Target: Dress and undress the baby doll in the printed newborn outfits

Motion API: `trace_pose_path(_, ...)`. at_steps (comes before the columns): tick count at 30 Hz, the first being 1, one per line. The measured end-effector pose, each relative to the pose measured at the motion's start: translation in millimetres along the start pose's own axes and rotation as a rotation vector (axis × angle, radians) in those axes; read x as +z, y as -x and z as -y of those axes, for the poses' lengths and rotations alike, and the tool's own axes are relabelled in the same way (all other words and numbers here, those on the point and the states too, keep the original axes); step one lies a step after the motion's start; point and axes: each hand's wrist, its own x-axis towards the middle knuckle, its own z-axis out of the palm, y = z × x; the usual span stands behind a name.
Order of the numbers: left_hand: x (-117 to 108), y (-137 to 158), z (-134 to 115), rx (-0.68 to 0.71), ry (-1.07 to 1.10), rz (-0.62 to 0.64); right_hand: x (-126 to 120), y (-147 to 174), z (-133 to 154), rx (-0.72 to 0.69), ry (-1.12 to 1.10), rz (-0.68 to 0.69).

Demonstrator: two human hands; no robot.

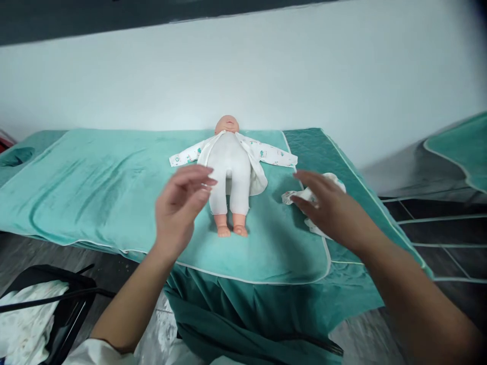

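Observation:
A baby doll (230,152) lies on its back on the teal bed cover (114,187), head toward the wall and bare feet toward me. Its arms are in the sleeves of a white printed baby jacket (262,183), whose front hangs open at both sides. My left hand (180,205) hovers in front of the doll's legs at the left, fingers curved and apart, holding nothing. On the right, my right hand (323,205) is raised with thumb and fingers apart, and behind it lies a crumpled white printed garment (337,181), partly hidden by the hand.
A white wall (243,71) runs behind the bed. At the lower left stands a black-framed holder (85,299) with a printed white cloth (30,309). A metal rack (441,246) and a hanging teal cloth (464,147) are at the right.

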Motion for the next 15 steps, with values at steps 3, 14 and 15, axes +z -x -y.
trace_pose_path(3, -4, 33, 61, -0.292, -0.138, 0.100, 31, 11, -18, 0.166, 0.233, 0.193)
trace_pose_path(14, -19, 20, 67, -0.204, -0.099, 0.147, 5, -18, -26, 0.291, -0.059, 0.220)
trace_pose_path(15, -23, 15, 45, -0.152, -0.009, 0.089, -5, -19, -20, 0.257, -0.108, 0.175)
